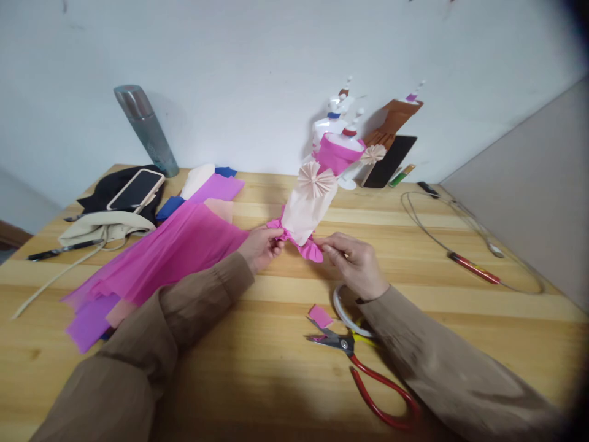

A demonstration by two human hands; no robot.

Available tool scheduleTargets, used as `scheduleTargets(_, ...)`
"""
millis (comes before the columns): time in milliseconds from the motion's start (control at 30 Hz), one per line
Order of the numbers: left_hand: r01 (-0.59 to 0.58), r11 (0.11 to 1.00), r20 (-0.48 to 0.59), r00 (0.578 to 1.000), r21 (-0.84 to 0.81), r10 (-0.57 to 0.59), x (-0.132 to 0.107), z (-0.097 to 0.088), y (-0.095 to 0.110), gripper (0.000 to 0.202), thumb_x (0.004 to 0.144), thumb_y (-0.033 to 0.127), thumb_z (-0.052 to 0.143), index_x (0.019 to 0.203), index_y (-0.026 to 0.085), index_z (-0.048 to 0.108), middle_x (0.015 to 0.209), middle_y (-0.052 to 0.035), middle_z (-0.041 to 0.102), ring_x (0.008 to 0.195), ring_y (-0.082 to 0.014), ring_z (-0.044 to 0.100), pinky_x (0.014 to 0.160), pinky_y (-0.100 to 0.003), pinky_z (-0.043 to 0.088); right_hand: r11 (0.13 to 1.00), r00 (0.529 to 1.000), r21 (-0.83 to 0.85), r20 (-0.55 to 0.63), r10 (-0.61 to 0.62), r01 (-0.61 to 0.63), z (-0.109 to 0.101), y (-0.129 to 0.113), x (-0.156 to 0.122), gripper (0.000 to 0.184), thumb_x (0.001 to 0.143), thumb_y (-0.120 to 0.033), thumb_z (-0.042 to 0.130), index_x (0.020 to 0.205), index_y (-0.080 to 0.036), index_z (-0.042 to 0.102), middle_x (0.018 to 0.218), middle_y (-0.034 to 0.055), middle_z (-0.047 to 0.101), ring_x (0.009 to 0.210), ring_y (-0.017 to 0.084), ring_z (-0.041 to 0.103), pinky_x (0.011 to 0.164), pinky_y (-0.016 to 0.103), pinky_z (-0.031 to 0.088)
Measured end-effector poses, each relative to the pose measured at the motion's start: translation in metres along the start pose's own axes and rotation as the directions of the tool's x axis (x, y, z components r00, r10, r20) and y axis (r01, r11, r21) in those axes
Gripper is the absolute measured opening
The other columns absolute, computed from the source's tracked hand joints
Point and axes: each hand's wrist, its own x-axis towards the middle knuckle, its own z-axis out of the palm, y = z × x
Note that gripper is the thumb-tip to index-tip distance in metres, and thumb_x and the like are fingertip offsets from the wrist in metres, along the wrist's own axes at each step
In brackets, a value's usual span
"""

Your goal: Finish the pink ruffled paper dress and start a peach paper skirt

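Observation:
A small mannequin in the middle of the table wears a paper dress with a bright pink bodice (339,153) and a pale pink skirt (308,212). A pleated pale rosette (316,180) sits at its waist, and another rosette (373,153) shows beside the bodice. Crinkled pink paper ruffle (310,250) runs round the hem. My left hand (263,247) pinches the ruffle's left side between thumb and fingers. At its right end, my right hand (355,263) has thumb and forefinger closed on the ruffle's edge.
Red-handled scissors (345,345) lie open near a pink scrap (321,315) and a white tape roll (343,310). Pink paper sheets (184,245), a phone (137,190) and a bottle (150,132) are leftward. Other mannequins (327,126) stand behind; a corded red tool (473,268) lies right.

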Motion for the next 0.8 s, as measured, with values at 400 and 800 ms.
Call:
scheduleTargets(400,0.007,1.000,-0.030,1.000,-0.008,-0.008,0.001,0.000,-0.001,0.015,0.080,0.000,0.054,0.071,0.012,0.058,0.053,0.0024,0.053,0.039,-0.0024,0.045,0.037,-0.012,0.028,0.990,0.990,-0.027,-0.004,0.138,-0.138,0.000,0.004,-0.010,0.016,0.080,-0.023,0.061,0.096,-0.018,0.062,0.077,0.0047,0.074,0.055,0.014,0.064,0.053,0.025,0.052)
scheduleTargets(800,0.063,0.998,-0.004,0.998,0.023,-0.063,-0.006,0.003,0.005,0.021,0.084,0.008,0.051,0.064,0.014,0.052,0.051,0.0034,0.048,0.040,-0.0028,0.042,0.037,-0.012,0.027,0.952,0.985,-0.301,0.133,0.109,-0.065,-0.025,-0.001,-0.018,0.010,0.079,-0.017,0.053,0.077,-0.020,0.063,0.060,0.0009,0.064,0.049,0.014,0.056,0.049,0.026,0.043)
